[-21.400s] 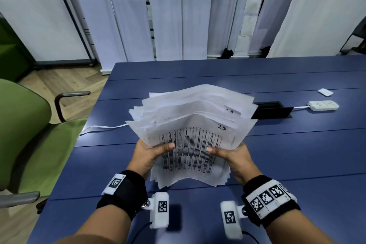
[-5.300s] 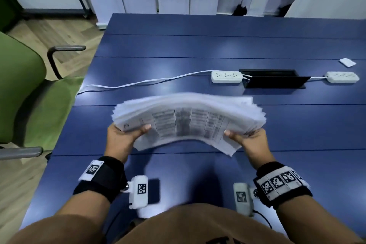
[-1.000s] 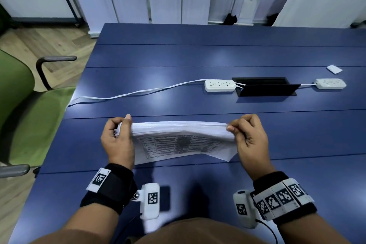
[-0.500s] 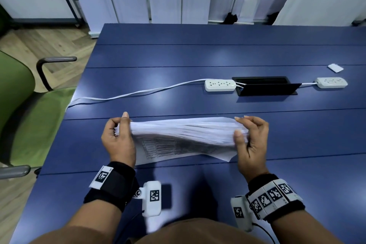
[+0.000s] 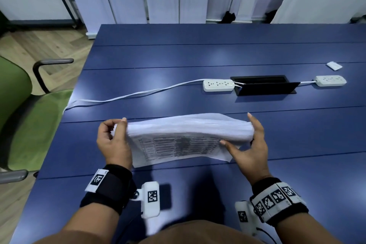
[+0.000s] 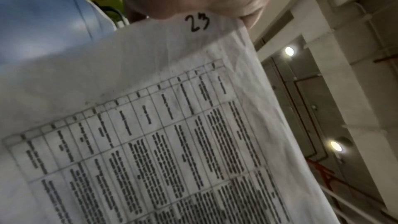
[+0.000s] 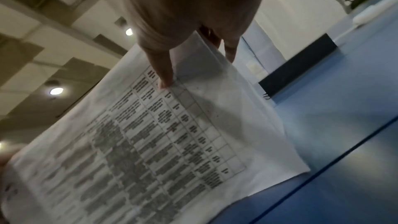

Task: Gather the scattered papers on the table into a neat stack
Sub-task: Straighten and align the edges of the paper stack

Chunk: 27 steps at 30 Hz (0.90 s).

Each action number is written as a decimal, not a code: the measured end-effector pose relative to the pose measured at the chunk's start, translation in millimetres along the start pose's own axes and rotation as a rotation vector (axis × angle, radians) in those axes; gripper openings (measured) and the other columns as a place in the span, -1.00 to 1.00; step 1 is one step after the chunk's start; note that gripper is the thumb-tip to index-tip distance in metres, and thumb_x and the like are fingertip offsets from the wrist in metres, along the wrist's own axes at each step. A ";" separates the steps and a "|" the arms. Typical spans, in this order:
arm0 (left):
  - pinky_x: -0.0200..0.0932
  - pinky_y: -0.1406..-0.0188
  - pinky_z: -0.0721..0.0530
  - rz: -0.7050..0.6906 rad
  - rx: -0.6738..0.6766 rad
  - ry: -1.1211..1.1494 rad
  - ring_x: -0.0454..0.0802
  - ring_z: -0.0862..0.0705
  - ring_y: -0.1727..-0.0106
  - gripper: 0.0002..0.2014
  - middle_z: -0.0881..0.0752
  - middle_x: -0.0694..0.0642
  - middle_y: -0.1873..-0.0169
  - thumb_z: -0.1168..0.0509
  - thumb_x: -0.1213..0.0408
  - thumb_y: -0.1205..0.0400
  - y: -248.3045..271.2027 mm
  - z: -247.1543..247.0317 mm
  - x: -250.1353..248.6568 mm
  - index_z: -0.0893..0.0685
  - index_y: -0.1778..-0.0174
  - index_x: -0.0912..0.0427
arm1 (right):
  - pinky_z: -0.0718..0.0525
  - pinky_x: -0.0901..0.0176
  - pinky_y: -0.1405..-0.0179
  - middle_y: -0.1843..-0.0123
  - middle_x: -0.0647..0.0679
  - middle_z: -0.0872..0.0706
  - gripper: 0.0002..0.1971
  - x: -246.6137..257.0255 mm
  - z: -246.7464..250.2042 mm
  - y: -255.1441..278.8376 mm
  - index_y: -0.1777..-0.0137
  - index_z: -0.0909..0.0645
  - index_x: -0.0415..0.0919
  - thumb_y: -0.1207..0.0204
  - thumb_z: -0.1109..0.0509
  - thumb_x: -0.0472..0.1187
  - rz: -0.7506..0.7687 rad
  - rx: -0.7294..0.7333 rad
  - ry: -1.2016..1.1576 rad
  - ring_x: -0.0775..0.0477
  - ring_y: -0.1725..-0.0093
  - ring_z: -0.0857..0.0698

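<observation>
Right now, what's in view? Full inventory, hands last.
paper stack: one, white with printed tables, held on edge on the table, front sheet marked 23
table: one, dark blue
power strips: two, white, far side, either side of the cable hatch
cable: one, white, runs from the near strip off the table's left edge
cable hatch: one, black, open
small flat object: one, white, far right
chair: one, green, left
left hand: grips the stack's left end
right hand: open against its right end

Ahead of me two white power strips (image 5: 218, 85) (image 5: 330, 81) flank a black cable hatch (image 5: 264, 86) (lid tilted up); a green chair (image 5: 21, 109) stands left.
</observation>
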<state>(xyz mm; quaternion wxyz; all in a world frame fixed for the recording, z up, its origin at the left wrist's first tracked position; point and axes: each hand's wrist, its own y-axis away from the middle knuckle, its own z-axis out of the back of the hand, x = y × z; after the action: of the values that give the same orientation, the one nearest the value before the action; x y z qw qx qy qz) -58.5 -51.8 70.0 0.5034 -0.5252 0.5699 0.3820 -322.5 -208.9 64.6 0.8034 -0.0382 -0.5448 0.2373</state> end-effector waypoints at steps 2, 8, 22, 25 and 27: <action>-0.32 0.15 -0.53 -0.002 0.026 0.018 -0.25 -0.60 0.28 -0.88 -0.67 -0.20 0.40 -0.30 0.35 -0.53 0.8 0.0 0.9 -0.59 0.27 0.03 | -0.48 0.36 -0.35 -0.25 0.49 -0.48 0.06 -0.1 -2.4 1.0 -0.54 -0.24 0.24 -0.10 -0.77 -0.22 -0.161 -0.006 -0.169 0.21 -0.30 -0.56; -0.23 0.08 -0.56 0.019 0.092 0.071 -0.18 -0.60 0.18 -0.72 -0.68 -0.07 0.24 -0.27 -0.11 -0.63 1.5 10.0 8.8 -0.61 0.12 0.05 | -0.71 -0.07 -0.25 -0.14 -0.16 -0.81 -0.15 -18.8 -5.1 -1.8 -0.25 -0.64 -0.34 0.08 -0.81 -0.04 -0.445 0.192 -0.481 -0.16 -0.19 -0.77; 0.15 -0.21 -0.71 0.268 0.504 -0.073 0.22 -0.76 -0.18 -0.11 -0.78 0.28 -0.14 -0.75 0.03 -0.09 19.9 37.7 45.7 -0.62 -0.27 0.36 | -0.74 -0.05 -0.12 -0.12 -0.26 -0.80 -0.48 -18.7 -6.1 0.4 -0.16 -0.69 -0.36 -0.16 -0.61 -0.61 -0.457 0.241 -0.533 -0.21 -0.10 -0.78; -0.05 0.00 -0.78 0.331 0.444 0.008 0.09 -0.82 0.02 -0.29 -0.85 0.19 0.03 -0.74 0.10 -0.07 9.0 34.4 41.2 -0.72 -0.10 0.31 | -0.74 0.21 0.27 0.06 -0.21 -0.78 -0.50 -4.0 -7.4 13.9 -0.12 -0.65 -0.46 -0.15 -0.57 -0.68 -0.486 0.371 -0.486 -0.07 0.15 -0.74; -0.12 0.06 -0.78 0.338 0.509 -0.009 0.02 -0.83 0.07 -0.30 -0.86 0.16 0.07 -0.75 0.12 -0.02 13.9 30.8 36.1 -0.74 -0.06 0.28 | -0.72 0.27 0.31 0.14 -0.10 -0.81 -0.50 -7.1 -6.8 9.6 -0.07 -0.67 -0.42 -0.09 -0.59 -0.67 -0.464 0.372 -0.472 0.05 0.20 -0.75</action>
<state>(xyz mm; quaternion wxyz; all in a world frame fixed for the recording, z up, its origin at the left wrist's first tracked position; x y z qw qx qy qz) -64.7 -27.6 27.3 0.5508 -0.2781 0.7244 0.3075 -321.8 -202.0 52.7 0.6814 0.2883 -0.6567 0.1462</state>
